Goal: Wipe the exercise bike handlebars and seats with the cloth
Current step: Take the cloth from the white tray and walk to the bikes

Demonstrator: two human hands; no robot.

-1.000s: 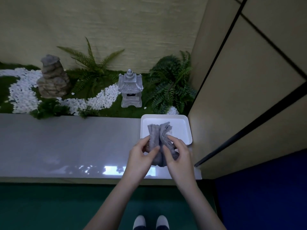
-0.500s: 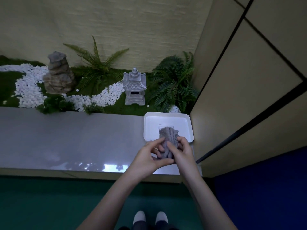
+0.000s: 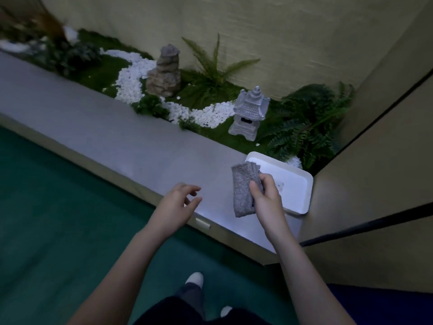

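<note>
Cloth (image 3: 242,191) folded, gripped in right hand (image 3: 267,200) fingers; left hand (image 3: 175,207) at 9 o'clock, fingers loosely spread, empty. No bike visible; wiping not started.

The long grey tabletop (image 3: 93,127) lies bare along most of its length, giving open passage to the left of the shallow white rectangular tray (image 3: 302,195), which fills the right end against the beige panelled wall (image 3: 375,160). That wall closes off the right side. Behind the tabletop, a small grey stone pagoda lantern (image 3: 249,113), a stacked brown-grey rock ornament (image 3: 165,73) and dark green ferns (image 3: 309,123) stand in the way of any reach toward the pale back wall (image 3: 257,26). The empty left hand (image 3: 175,208) hovers over the front edge, well apart from the right hand (image 3: 267,198). Below, the green floor (image 3: 58,219) is open.
</note>
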